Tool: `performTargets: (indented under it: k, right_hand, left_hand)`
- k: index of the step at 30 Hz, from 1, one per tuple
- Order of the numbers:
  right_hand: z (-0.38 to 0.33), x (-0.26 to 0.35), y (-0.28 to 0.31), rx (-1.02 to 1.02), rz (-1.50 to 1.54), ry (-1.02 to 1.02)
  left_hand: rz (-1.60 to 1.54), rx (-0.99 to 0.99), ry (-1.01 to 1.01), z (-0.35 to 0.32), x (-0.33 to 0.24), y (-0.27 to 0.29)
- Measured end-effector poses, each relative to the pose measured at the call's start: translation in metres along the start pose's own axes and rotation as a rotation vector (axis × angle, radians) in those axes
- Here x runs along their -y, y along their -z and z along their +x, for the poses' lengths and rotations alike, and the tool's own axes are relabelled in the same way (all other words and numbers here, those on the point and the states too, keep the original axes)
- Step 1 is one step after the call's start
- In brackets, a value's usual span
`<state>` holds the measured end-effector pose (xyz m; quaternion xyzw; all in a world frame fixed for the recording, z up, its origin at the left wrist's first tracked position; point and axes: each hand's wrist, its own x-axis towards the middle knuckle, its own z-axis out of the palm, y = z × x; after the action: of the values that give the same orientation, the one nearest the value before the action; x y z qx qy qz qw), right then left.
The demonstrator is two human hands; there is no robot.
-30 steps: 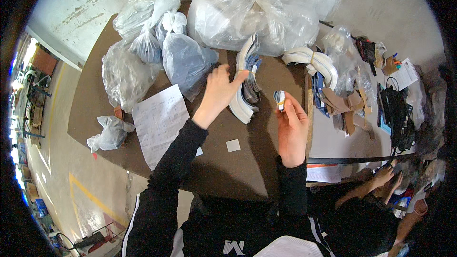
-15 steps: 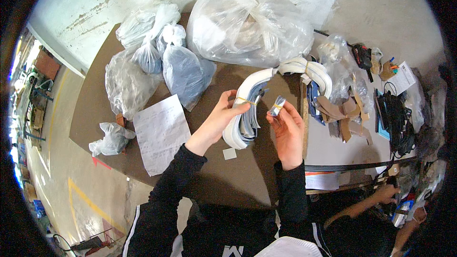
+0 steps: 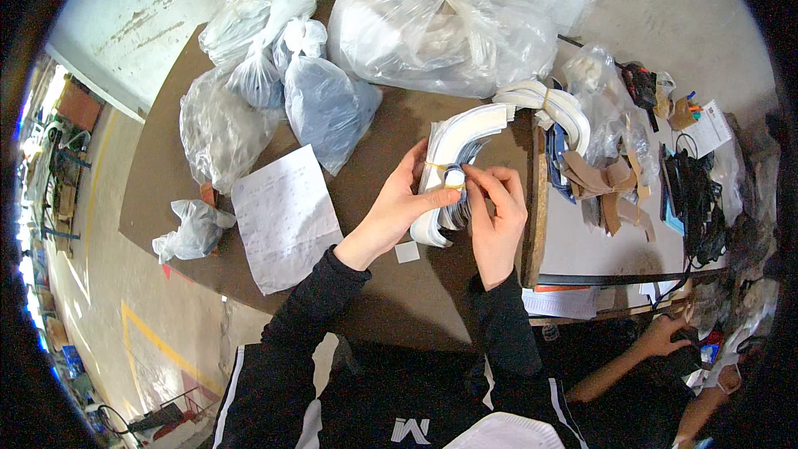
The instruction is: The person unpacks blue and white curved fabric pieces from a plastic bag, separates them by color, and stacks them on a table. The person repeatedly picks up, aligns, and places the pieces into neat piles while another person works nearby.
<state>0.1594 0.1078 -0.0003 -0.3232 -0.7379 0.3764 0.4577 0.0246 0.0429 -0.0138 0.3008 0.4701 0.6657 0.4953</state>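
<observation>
My left hand [image 3: 389, 216] is closed round a curved stack of white and blue-grey strips [image 3: 455, 140], bound by a thin yellow band. Against the stack's inner side sits a small rolled piece [image 3: 454, 176], pale with a dark rim and a yellow band. The fingertips of my right hand [image 3: 500, 223] pinch that roll from the right, while my left thumb lies along it. On the brown tabletop just below is a small white square [image 3: 407, 252]. Beyond my right hand lies a second banded curved stack [image 3: 562, 106] of white and blue strips.
Clear plastic bags, one large bag [image 3: 440, 29] and several smaller ones, line the far side. A handwritten sheet [image 3: 287, 220] lies left of my hands. To the right are brown strips [image 3: 611, 179] and black cables [image 3: 694, 199]. Another person's hand [image 3: 661, 338] shows at lower right.
My right hand has moved left, bringing the small roll from beside the curved stack to against it. My left thumb now touches the roll. The view has shifted slightly.
</observation>
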Motion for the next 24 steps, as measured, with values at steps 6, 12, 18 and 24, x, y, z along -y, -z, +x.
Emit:
performTargets:
  k: [6,12,18,24]
  right_hand:
    - [-0.004,-0.001,0.007,0.13,-0.11,0.003]
    - [-0.005,-0.006,0.004,0.159,-0.021,-0.036]
    - [-0.009,-0.006,0.001,0.159,0.573,-0.301]
    - [-0.011,0.006,0.004,0.2,0.316,-0.054]
  left_hand:
    - [0.184,0.13,0.063,-0.002,-0.006,0.011]
    - [0.35,0.121,-0.025,-0.004,-0.002,0.008]
    - [0.458,0.126,-0.097,-0.006,-0.01,0.002]
    - [0.448,0.055,-0.022,-0.003,-0.007,0.007]
